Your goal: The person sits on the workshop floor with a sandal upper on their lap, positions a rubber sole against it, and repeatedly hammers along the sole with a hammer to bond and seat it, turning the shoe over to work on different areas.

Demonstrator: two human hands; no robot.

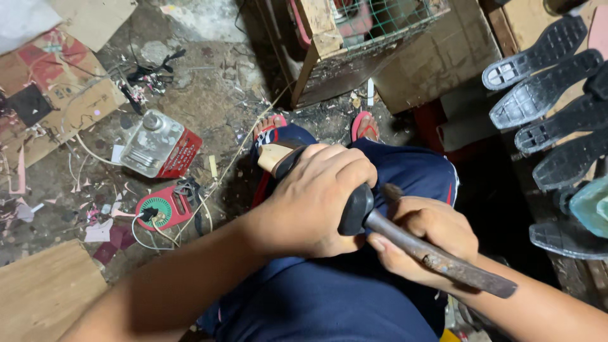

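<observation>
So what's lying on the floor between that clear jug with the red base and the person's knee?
In the head view, a red round device with a green disc and tangled wires lies between the jug and the knee, among paper scraps.

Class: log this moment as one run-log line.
left hand: holds shoe on lap | right hand: grips rusty tool | soles: stacked right

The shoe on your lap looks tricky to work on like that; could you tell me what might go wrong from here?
1. The left hand clamps the shoe where the rusty tool meets it; a slip could hurt the fingers.
2. The shoe rests on the thigh, so a miss could hit the leg.
3. The black soles stacked alongside could get knocked.
</observation>
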